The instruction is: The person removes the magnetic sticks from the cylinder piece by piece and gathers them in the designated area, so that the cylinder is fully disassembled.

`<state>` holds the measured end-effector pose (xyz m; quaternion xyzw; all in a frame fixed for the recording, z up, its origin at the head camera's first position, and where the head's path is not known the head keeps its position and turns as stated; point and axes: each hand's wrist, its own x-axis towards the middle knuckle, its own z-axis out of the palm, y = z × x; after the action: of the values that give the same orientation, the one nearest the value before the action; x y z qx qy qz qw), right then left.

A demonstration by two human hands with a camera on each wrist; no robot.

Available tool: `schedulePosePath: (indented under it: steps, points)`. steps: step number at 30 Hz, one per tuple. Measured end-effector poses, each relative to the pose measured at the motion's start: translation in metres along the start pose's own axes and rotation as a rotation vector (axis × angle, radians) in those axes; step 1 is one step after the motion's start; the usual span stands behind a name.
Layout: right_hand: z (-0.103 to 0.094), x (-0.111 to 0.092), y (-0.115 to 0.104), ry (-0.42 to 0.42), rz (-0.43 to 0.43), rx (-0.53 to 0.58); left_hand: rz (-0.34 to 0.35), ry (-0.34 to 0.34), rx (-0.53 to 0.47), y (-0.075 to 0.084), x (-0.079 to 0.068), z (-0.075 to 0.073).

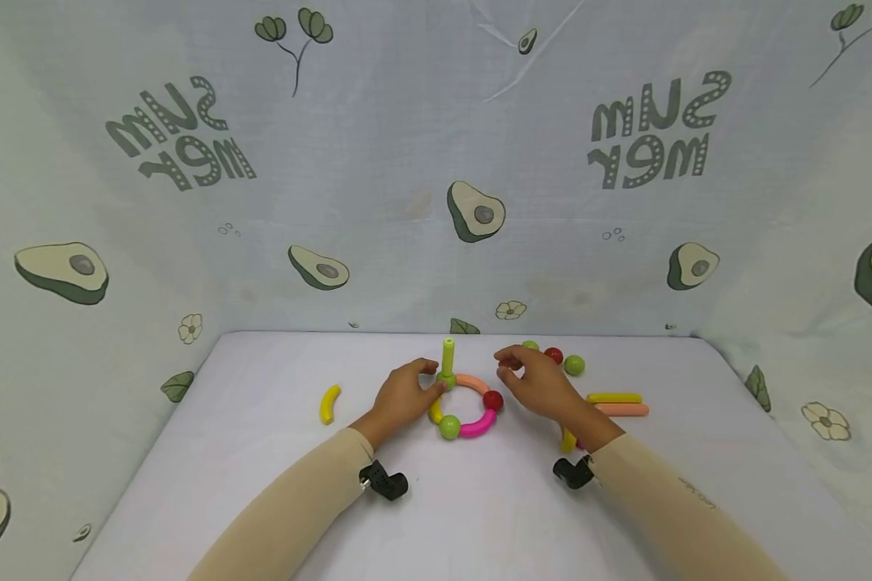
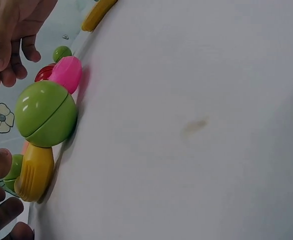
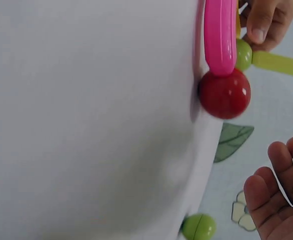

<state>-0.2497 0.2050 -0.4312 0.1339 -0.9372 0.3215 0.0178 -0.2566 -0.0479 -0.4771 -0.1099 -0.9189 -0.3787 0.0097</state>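
Note:
A ring of toy pieces lies on the white table: a magenta curved rod (image 1: pixel 478 426), an orange curved rod (image 1: pixel 472 382), a yellow curved rod (image 2: pixel 36 172), a red ball (image 1: pixel 492 401) and green balls, one at the front (image 1: pixel 449 427). From the green ball at the ring's back left (image 1: pixel 446 379), a yellow-green straight rod (image 1: pixel 448 357) stands upright. My left hand (image 1: pixel 405 399) pinches that back-left ball between thumb and fingers. To the right of the ring my right hand (image 1: pixel 541 386) hovers with relaxed fingers, holding nothing.
Behind my right hand sit loose balls, among them a green one (image 1: pixel 574 365) and a red one (image 1: pixel 554 354). A yellow straight rod (image 1: pixel 614 398) and an orange one (image 1: pixel 622 410) lie right. Another yellow curved rod (image 1: pixel 329 404) lies left. A patterned cloth (image 1: pixel 407 161) hangs behind the table.

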Motion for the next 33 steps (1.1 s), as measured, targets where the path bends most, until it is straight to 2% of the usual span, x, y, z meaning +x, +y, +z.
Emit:
schedulePosePath:
  steps: [16, 23, 33]
  points:
    - [0.031, 0.019, -0.023, -0.056, 0.018, 0.047, 0.002, -0.014, 0.047, -0.001, 0.006, 0.006]
    - [0.042, 0.026, -0.03, -0.043, -0.007, 0.057, 0.021, 0.002, 0.064, -0.001, 0.008, 0.008]
    - [0.059, 0.036, -0.035, -0.025, -0.016, 0.067, -0.016, 0.018, 0.066, 0.001, 0.008, 0.01]
